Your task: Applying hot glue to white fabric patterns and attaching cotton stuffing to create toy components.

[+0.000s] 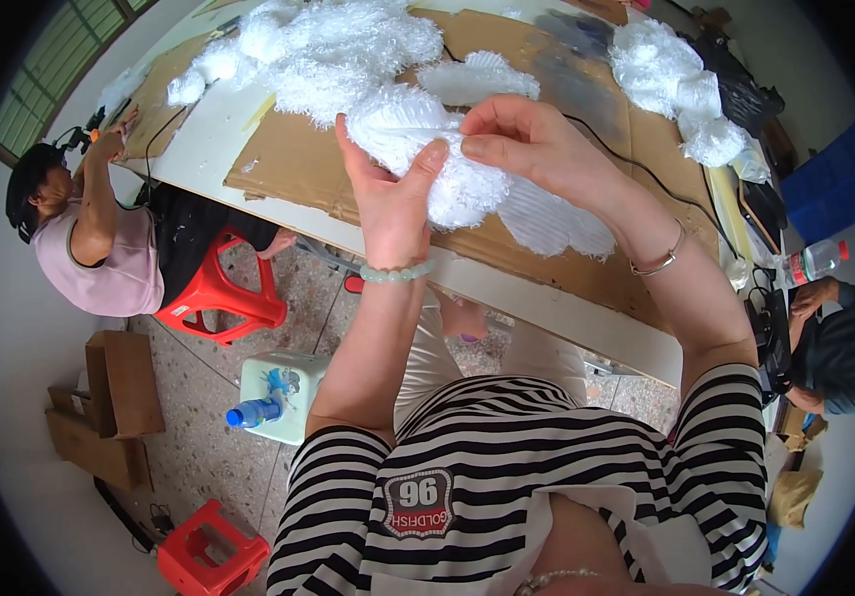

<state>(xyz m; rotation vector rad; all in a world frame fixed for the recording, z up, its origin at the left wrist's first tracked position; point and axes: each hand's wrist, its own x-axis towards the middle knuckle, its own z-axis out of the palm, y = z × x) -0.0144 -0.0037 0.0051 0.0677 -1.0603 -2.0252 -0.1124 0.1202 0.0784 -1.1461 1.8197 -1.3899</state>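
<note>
From your striped shirt (507,457), both forearms reach forward across the near edge of the table (507,288). The left forearm, ringed by a beaded bracelet (397,271), rises almost straight; your left hand (388,204) is upright, its thumb in front and its fingers largely behind, clamped on the fluffy white cloth (397,119). The right forearm, bearing a bangle (659,260), slants in from the right; your right hand (537,144) has its thumb and forefinger drawn together on a ridge of the same cloth, just beside the left thumb tip, with the remaining fingers curled.

The cloth lies between your hands, spreading above the left thumb and bulging below it. Whether its lower part touches the cardboard (298,164) beneath cannot be told. Near it, to the right, lies a flat ribbed white piece (556,219); beyond your fingers rests a smaller white piece (482,77). Farther off are a large white heap (348,50) and, to the right, another white bundle (651,65).
</note>
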